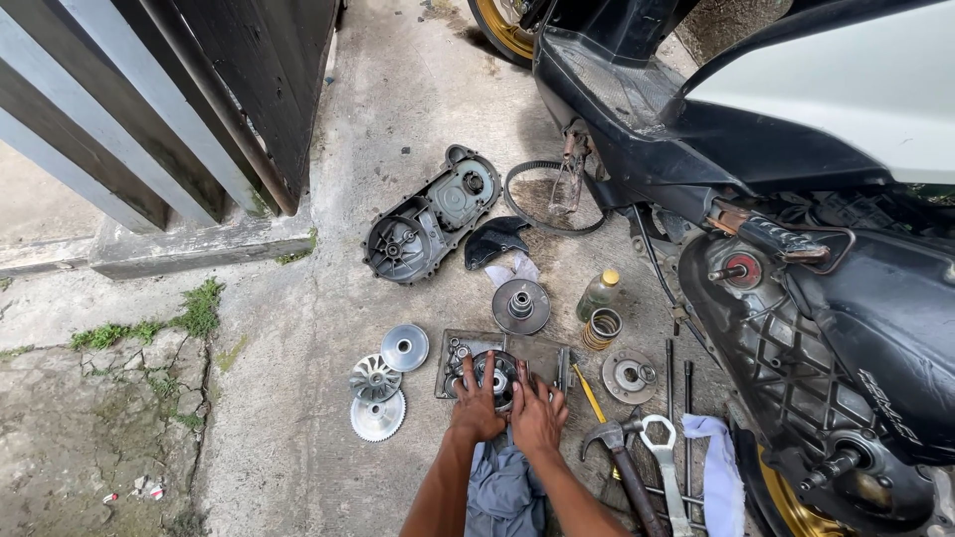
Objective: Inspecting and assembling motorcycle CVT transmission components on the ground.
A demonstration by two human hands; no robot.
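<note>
My left hand (477, 406) and my right hand (537, 413) both press on a round dark metal clutch part (496, 370) that sits in a flat metal tray (544, 350) on the concrete. The fingers of both hands wrap over its near rim. A grey cloth (504, 487) lies under my forearms. Small rings and washers lie in the tray's left corner (457, 354).
A scooter (796, 199) with its engine side open stands to the right. On the ground lie a crankcase cover (430, 214), drive belt (550, 197), pulley discs (405, 347), a fan disc (376, 378), spring (602, 327), bottle (597, 292), hammer (622, 452) and wrench (665, 467).
</note>
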